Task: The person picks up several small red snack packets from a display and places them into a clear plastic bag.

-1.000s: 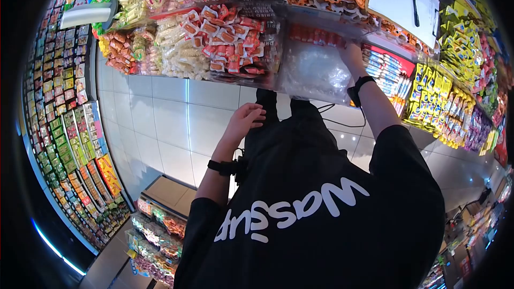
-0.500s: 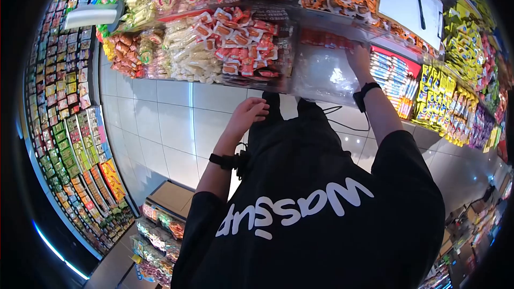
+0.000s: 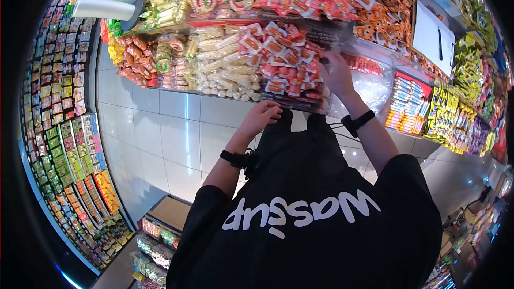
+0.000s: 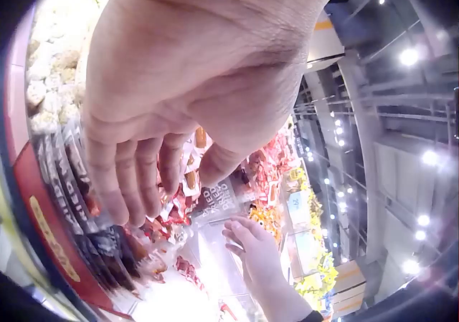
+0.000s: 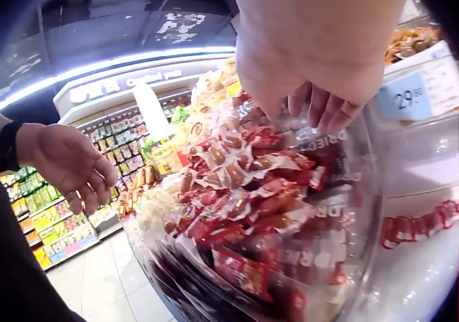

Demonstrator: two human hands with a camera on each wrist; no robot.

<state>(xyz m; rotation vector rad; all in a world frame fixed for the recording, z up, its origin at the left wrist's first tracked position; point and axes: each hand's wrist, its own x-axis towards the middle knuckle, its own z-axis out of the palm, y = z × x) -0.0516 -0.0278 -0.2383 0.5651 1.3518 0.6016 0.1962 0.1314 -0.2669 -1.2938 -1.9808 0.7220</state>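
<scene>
We look down on a snack-shop aisle, where glossy white floor tiles point(image 3: 171, 128) run between a wall of packet shelves point(image 3: 64, 128) and a row of clear bins. The bin of red-wrapped sausages point(image 3: 284, 64) sits at the row's front edge, directly before the person. The right hand point(image 3: 337, 72) is at its upper rim, fingers bent and close together; we cannot tell whether they pinch anything. The left hand point(image 3: 262, 116) hangs just below the bin's front, fingers loosely curled and holding nothing. Open floor lies to the left, with a low display point(image 3: 160, 225) nearby.
</scene>
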